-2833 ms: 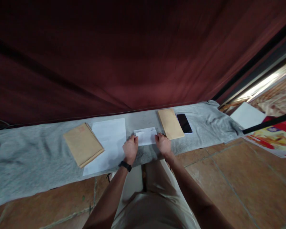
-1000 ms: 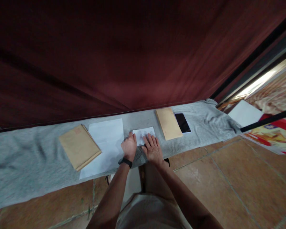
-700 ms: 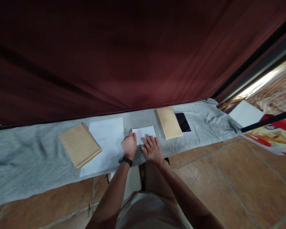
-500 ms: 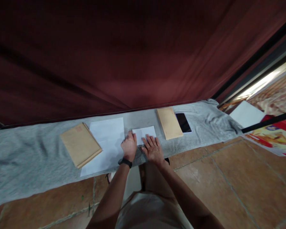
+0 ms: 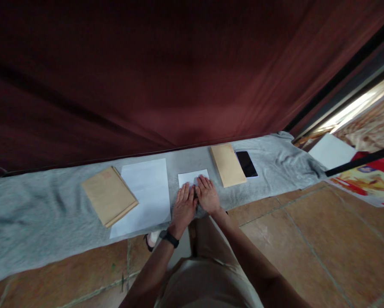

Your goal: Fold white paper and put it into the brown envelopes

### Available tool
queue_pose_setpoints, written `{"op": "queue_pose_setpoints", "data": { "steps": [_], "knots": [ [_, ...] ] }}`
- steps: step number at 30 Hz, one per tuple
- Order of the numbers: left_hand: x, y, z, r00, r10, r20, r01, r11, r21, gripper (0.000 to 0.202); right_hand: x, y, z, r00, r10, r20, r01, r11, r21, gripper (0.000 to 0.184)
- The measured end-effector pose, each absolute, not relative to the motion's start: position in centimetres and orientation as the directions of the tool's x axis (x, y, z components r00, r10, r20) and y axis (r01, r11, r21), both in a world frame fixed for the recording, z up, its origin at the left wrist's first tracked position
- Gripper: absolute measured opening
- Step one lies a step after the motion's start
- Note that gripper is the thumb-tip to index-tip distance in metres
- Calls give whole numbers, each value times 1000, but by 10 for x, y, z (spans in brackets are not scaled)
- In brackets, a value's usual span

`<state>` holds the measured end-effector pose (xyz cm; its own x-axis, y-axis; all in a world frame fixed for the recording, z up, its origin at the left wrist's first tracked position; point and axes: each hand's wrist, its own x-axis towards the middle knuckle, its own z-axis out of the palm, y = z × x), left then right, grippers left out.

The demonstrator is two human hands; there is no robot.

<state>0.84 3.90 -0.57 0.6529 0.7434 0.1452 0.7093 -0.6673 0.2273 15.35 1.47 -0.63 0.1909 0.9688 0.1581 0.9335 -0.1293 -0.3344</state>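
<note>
A small folded-looking white paper (image 5: 188, 177) lies on the grey cloth in front of me, its lower part hidden under my hands. My left hand (image 5: 184, 206) rests flat on its left side, fingers stretched out. Beside it, my right hand (image 5: 208, 194) also lies flat on the paper, the two hands almost touching. Left of them is a larger white paper sheet (image 5: 150, 192), partly covered by a stack of brown envelopes (image 5: 110, 194). On the right lies another stack of brown envelopes (image 5: 228, 166).
A phone (image 5: 246, 164) with a dark screen lies right of the envelopes. Grey cloth (image 5: 34, 218) covers the narrow surface, backed by a dark red curtain (image 5: 185, 85). A white box-like object (image 5: 332, 150) and a colourful printed box (image 5: 371, 177) stand at far right, behind a dark bar.
My left hand has gone from curled fingers at the paper's left edge to lying flat on it. My right hand has shifted slightly up, over the paper.
</note>
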Motion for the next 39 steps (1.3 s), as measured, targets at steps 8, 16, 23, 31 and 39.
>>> {"op": "queue_pose_setpoints", "data": {
  "steps": [8, 16, 23, 31, 39],
  "knots": [
    [8, 29, -11, 583, 793, 175, 761, -609, 224, 62, 160, 36, -15, 235, 953, 191, 946, -179, -271, 55],
    [17, 38, -8, 458, 863, 213, 825, -502, 262, 62, 162, 33, -27, 286, 922, 262, 937, -213, -277, 58],
    [31, 82, -9, 509, 848, 149, 808, -530, 258, 63, 161, 33, -31, 285, 909, 304, 944, -211, -255, 56],
    [23, 72, -19, 486, 855, 182, 819, -518, 248, 64, 160, 32, -31, 262, 905, 336, 958, -204, -200, 56],
    [8, 31, -25, 505, 837, 213, 796, -546, 259, 63, 163, 30, -37, 224, 906, 359, 971, -179, -156, 57]
  ]
}}
